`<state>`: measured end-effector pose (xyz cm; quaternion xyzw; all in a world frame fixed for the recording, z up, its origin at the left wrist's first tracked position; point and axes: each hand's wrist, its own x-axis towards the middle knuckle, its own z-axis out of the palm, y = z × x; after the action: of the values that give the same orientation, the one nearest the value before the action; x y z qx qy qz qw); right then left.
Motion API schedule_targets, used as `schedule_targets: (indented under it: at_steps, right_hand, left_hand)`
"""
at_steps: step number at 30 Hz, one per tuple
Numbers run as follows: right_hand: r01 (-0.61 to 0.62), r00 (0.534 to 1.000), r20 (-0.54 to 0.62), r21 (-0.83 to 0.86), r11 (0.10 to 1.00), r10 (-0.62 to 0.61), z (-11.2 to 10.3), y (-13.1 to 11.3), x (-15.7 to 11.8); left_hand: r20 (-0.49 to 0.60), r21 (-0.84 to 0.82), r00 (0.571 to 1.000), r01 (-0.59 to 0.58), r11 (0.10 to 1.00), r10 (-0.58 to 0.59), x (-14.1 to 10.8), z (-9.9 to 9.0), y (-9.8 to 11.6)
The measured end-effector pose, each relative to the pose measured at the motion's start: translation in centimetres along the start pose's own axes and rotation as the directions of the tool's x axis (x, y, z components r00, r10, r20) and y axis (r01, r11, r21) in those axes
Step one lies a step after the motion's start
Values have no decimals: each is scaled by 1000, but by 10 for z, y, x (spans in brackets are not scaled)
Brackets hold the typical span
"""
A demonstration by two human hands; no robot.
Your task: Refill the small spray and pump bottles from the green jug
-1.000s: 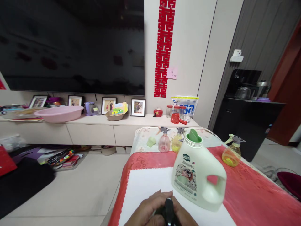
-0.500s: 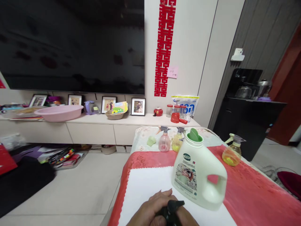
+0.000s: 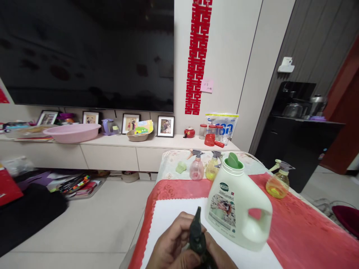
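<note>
At the bottom centre, my left hand [image 3: 175, 243] has its fingers wrapped round a dark pump bottle [image 3: 198, 239], whose nozzle points away from me. My right hand [image 3: 217, 252] closes on the same bottle from the right; its fingers are partly hidden. The bottle's lower part is out of sight. Just beyond my hands, a large pale green jug [image 3: 238, 205] stands upright on a white sheet [image 3: 168, 216], with a green scoop-like piece [image 3: 232, 160] in its open mouth.
Behind the jug stand a pink spray bottle [image 3: 196, 169], a yellow spray bottle [image 3: 211, 170] and a light green lump [image 3: 181, 167]. Another yellow sprayer [image 3: 278, 183] is at right on the red cloth [image 3: 303, 220]. A low cabinet [image 3: 109, 157] runs along the wall.
The pump's nozzle has swung from pointing right to pointing away from me. My hands have turned and risen slightly with the bottle, and my left fingers now show around it.
</note>
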<state>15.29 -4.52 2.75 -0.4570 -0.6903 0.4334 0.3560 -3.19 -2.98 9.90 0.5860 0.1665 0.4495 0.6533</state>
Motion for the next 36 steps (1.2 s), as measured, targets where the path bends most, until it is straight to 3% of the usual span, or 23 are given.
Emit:
schedule_targets:
  at_steps: [3, 5, 10, 12, 15, 18, 22, 27, 30, 36]
  right_hand:
    - [-21, 999, 41, 9, 1000, 21, -4, -1, 0]
    - [-12, 998, 65, -8, 1000, 12, -7, 0, 0]
    - [-9, 994, 111, -53, 999, 15, -10, 9, -3]
    - [-12, 993, 112, -63, 998, 19, -10, 11, -4]
    - [16, 995, 104, -35, 999, -12, -11, 12, -5]
    - [57, 993, 100, -10, 998, -55, -12, 14, -4]
    - [74, 992, 100, -31, 997, -70, -11, 14, -3]
    - [29, 997, 65, -10, 1000, -28, -7, 13, -5]
    - [43, 994, 97, -28, 999, -40, -9, 15, -5]
    - [152, 986, 82, -79, 985, -146, -14, 19, -3]
  left_hand:
    - [-159, -131, 987, -21, 991, -1, -3, 1, 10]
    - [-278, -159, 959, -98, 982, 50, -1, 0, 18]
    - [-566, -153, 804, -320, 935, 183, 21, -8, 32]
    - [-651, -166, 744, -335, 927, 152, 31, -15, 24]
    - [-744, -261, 668, -268, 927, -16, 40, -32, -8]
    - [-763, -357, 627, -207, 911, -156, 42, -48, -48]
    - [-737, -438, 635, -190, 879, -230, 43, -52, -81]
    - [-746, -451, 609, -165, 877, -269, 48, -46, -86]
    - [-781, -408, 567, -148, 901, -261, 48, -48, -89]
    - [-823, -95, 564, -28, 995, -63, 41, -58, -96]
